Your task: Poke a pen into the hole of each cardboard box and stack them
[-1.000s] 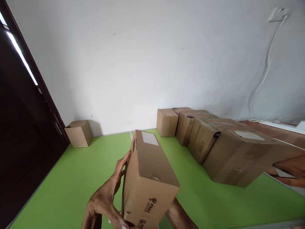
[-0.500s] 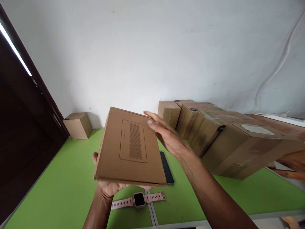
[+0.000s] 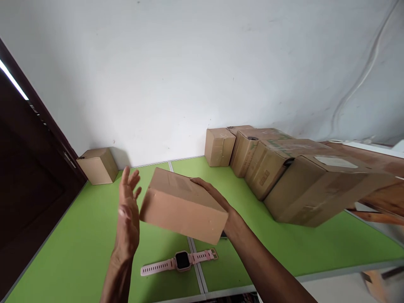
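Note:
A brown cardboard box (image 3: 183, 210) is held tilted above the green table, one plain side turned toward me. My right hand (image 3: 217, 198) grips it along its right side, with most of the fingers hidden behind the box. To the left of the box, my left hand (image 3: 128, 210) is raised with its fingers apart and holds nothing. Below the box lies a smartwatch (image 3: 182, 261) with a pink strap, stretched flat across the table seam. Only a sliver of a dark flat object (image 3: 224, 234) shows beside my right wrist.
Several taped cardboard boxes (image 3: 271, 168) stand in a row on the right of the green table (image 3: 63, 252). A small carton (image 3: 98, 166) sits at the back left, near a dark door (image 3: 28, 160). A white wall (image 3: 158, 84) rises behind the table.
The box has tipped so its plain side faces me instead of its printed top. My left hand has let go from underneath and moved up to the left; my right hand now holds the box.

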`<state>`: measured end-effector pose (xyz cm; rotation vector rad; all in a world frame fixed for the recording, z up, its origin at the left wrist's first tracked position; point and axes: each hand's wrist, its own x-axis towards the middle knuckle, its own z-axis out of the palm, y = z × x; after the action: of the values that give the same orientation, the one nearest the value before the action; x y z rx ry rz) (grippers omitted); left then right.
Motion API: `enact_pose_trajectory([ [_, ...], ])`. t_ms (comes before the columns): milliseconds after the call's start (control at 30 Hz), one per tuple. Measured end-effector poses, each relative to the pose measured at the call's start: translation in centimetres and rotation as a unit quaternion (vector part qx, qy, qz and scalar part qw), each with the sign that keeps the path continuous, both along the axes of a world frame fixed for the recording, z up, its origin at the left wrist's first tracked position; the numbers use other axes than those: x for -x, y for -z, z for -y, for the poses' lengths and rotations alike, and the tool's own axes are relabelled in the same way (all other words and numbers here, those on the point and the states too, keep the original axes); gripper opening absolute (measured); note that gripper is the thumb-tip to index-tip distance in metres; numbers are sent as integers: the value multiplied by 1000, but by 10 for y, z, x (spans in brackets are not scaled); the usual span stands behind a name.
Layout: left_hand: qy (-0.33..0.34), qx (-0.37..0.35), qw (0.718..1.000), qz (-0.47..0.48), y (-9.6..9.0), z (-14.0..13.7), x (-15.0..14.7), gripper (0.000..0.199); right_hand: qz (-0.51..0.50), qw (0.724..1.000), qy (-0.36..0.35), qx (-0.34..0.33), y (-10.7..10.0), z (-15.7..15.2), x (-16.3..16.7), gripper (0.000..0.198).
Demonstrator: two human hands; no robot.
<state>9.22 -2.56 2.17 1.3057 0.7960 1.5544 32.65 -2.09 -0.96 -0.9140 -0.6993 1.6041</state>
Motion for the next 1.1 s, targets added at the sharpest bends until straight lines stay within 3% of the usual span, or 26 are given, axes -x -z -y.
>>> enact_pose_trajectory([
  [67,33,-52,996,-68,-5,3,4,92,8,1000,6,7,2,-1,1,28],
  [167,65,-18,993,-97,-4,-5,13,54,21,1000,17,6,2,-1,2,30],
  [267,-2,82,996,41,5,-25,22,43,36,999,3,-10,1,4,-2,39],
  [367,-75,174,962,194,14,-41,29,33,68,995,-43,-58,0,12,-7,46],
  [600,-53,223,934,275,26,-50,44,20,99,970,-38,-220,-6,26,-10,50],
  [767,13,267,928,260,49,-47,45,25,170,949,9,-266,-15,32,1,70],
  [900,66,288,947,129,65,-33,37,31,216,932,107,-272,-31,33,3,62],
  [1000,62,212,975,29,65,-27,37,56,255,924,136,-250,-42,36,-7,62],
  [1100,-12,118,992,-45,49,-24,42,70,324,910,108,-235,-52,39,-19,63],
])
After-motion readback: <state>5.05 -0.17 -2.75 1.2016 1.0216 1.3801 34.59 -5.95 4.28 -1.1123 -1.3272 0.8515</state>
